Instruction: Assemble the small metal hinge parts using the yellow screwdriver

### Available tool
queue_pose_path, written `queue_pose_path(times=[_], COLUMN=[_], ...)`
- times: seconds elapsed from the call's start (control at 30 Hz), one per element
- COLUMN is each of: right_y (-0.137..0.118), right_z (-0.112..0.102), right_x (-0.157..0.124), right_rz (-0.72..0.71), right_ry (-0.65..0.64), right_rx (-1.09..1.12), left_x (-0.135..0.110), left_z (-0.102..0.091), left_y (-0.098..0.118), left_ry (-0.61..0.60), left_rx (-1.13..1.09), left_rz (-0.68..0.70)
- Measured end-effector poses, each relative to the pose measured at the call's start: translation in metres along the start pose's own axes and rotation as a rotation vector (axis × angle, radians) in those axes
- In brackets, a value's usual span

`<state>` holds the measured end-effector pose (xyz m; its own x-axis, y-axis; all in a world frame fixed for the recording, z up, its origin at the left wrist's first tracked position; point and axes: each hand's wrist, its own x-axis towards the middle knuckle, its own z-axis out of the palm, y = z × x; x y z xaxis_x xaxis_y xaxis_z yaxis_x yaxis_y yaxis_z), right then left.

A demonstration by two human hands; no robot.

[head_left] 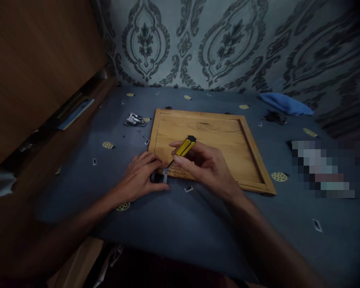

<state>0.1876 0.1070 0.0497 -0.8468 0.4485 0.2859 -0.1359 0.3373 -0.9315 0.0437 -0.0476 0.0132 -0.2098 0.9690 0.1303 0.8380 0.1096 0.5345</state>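
Note:
A light wooden panel with a raised frame [252, 156] lies flat on a blue-grey patterned cloth. My right hand [207, 166] is closed round a screwdriver with a yellow and black handle [185, 147]; its tip points down at a small metal fitting [165, 174] at the panel's near left corner. My left hand [139, 176] rests on the cloth beside that corner, fingers curled against the fitting and a small dark part.
Metal hardware [133, 119] lies left of the panel's far corner, with small screws and bits scattered about. A blue cloth [285, 103] and a dark object [275, 117] sit at the far right. Wooden furniture [42, 80] rises on the left; patterned wallpaper stands behind.

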Motion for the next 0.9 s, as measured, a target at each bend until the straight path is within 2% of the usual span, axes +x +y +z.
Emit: queue_pose_path(times=[0.1, 0.37, 0.67, 0.83, 0.9], right_y=[0.001, 0.004, 0.006, 0.006, 0.006], right_z=[-0.002, 0.008, 0.020, 0.022, 0.020], right_x=[0.000, 0.000, 0.005, 0.005, 0.002], right_rz=[-0.027, -0.214, -0.257, -0.260, -0.253], right_ry=[0.000, 0.161, 0.272, 0.279, 0.345], right_rx=[-0.054, -0.325, -0.366, -0.366, -0.354], left_x=[0.000, 0.001, 0.001, 0.001, 0.001], left_z=[-0.001, -0.001, -0.001, -0.002, -0.003], left_y=[0.000, 0.001, 0.002, 0.003, 0.003], left_ry=[-0.003, -0.013, -0.027, -0.024, -0.024], left_rx=[0.004, 0.027, 0.020, 0.013, 0.013], left_rz=[-0.006, 0.000, -0.022, -0.026, -0.031])
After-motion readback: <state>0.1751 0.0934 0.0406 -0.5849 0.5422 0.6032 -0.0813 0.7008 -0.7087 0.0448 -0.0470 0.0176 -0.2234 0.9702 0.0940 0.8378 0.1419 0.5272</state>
